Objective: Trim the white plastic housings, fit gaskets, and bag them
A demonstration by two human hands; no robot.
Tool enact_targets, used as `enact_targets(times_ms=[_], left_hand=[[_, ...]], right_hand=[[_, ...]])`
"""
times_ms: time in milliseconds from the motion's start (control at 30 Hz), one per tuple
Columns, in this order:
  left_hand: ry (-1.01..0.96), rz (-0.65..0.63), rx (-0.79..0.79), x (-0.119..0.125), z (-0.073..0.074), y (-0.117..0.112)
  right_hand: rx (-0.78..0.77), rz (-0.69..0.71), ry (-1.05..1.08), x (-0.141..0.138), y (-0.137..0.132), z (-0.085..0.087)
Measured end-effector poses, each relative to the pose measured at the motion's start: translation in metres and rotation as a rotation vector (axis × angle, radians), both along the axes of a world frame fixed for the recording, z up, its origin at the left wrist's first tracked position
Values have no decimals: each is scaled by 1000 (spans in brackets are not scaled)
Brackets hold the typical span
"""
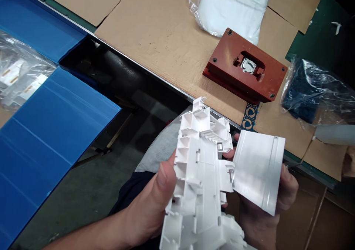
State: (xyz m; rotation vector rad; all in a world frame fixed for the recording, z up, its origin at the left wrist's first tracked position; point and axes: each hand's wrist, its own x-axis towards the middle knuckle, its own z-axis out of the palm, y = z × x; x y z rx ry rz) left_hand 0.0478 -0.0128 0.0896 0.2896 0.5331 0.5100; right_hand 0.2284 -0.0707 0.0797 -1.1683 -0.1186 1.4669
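The left hand (146, 209) pinches a white plastic housing (198, 176) between thumb and fingers, while the right hand (260, 220) curls behind a flat panel (257, 168) that seems joined to it – both held above the cardboard surface (155, 28). Beyond them, a red jig (244, 80) holds a small grey part (247, 65) in its recess – the housing is not in it.
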Motion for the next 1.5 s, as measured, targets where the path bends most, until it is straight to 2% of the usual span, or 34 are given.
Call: enact_targets(times_ms=[133, 267, 467, 633, 833, 967, 1133, 1300, 1500], left_hand=[[-109, -63, -78, 1, 1, 2], [-38, -98, -134, -5, -5, -2], [-122, -106, -151, -8, -15, -5], [-162, -80, -134, -6, -20, -3], [-156, -27, -87, -2, -14, 1], [-4, 47, -68, -2, -9, -3], [102, -3, -14, -6, -7, -6], [120, 33, 32, -2, -2, -4], [156, 25, 68, -2, -2, -3]], right_hand=[[17, -22, 103, 3, -7, -7], [42, 3, 59, 4, -4, -7], [2, -4, 51, 2, 2, -1], [78, 48, 84, 11, -1, -7], [92, 10, 6, 10, 2, -7], [28, -17, -51, 7, 2, -6], [59, 5, -106, 9, 0, -12], [35, 33, 8, 10, 0, -16], [36, 51, -12, 8, 0, -20]])
